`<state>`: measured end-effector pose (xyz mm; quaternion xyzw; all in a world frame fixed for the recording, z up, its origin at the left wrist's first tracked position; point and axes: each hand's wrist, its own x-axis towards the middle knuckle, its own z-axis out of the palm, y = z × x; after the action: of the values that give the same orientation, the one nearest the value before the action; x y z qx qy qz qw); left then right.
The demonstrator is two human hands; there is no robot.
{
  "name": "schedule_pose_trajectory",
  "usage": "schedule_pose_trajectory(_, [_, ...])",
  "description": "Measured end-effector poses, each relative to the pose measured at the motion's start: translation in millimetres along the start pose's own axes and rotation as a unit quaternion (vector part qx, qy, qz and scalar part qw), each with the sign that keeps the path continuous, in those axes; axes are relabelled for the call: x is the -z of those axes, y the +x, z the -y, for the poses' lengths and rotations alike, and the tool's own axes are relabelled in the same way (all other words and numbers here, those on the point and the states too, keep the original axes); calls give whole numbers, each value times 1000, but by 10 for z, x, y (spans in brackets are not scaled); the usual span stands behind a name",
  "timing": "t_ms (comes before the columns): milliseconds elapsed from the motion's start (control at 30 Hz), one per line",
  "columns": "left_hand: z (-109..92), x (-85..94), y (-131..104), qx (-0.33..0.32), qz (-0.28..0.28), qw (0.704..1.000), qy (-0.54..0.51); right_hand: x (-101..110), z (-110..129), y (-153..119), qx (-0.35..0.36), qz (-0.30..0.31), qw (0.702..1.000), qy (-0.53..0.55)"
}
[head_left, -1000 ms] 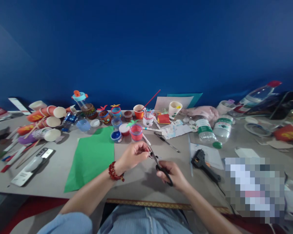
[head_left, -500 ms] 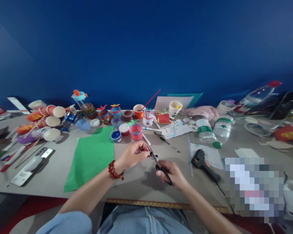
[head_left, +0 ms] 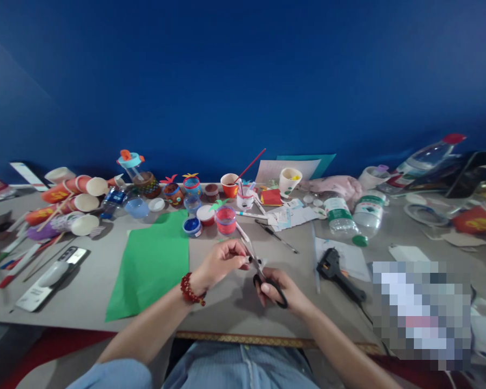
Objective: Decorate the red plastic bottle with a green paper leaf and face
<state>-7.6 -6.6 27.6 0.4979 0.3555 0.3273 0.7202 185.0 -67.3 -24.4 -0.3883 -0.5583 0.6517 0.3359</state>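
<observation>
My left hand (head_left: 221, 265), with a red bead bracelet at the wrist, pinches a small white scrap of paper (head_left: 263, 263) bearing black dots. Black-handled scissors (head_left: 282, 300) are in my right hand (head_left: 290, 289), thumb and fingers in the loops. Their blades point up and to the left and cross the scrap between the dots; the exact cutting line is too small to make out. Just beyond my hands stand a pink-red cup (head_left: 225, 220) with a green paper leaf top (head_left: 217, 205) behind it, and an open pot of blue paint (head_left: 192, 226).
Green paper (head_left: 154, 265) lies left of my hands, with a phone (head_left: 52, 278) farther left. A black glue gun (head_left: 340, 275) rests to the right. Plastic bottles (head_left: 338, 216), paper cups (head_left: 290, 182) and painted pots (head_left: 173, 195) line the back.
The scissors' handle loops have spread apart and the blades have shifted across the scrap. My left hand has moved slightly down and to the left.
</observation>
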Motion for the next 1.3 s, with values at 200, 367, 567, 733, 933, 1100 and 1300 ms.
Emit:
schedule_pose_trajectory(200, [149, -13, -65, 9, -5, 998, -68, 3, -14, 7, -26, -6, 999, 28])
schedule_pose_trajectory(367, [231, 26, -128, 20, -12, 995, -95, -1, -19, 41, -46, 15, 998, 28])
schedule_pose_trajectory(567, [306, 68, -181, 6, -26, 997, -79, -54, 8, 74, -65, 2, 998, -7])
schedule_pose_trajectory(733, [384, 62, -180, -28, -38, 999, -10, -68, -7, 82, -77, 23, 997, 15])
schedule_pose_trajectory(933, [447, 50, -170, -61, -32, 997, 18, -28, -29, 50, -60, 64, 996, 22])
schedule_pose_trajectory(1100, [441, 39, -155, -78, -21, 997, -15, 11, 69, 30, -22, 50, 997, -48])
schedule_pose_trajectory(1300, [414, 15, -163, -67, -30, 997, -31, 36, 137, 22, 1, 63, 995, -75])
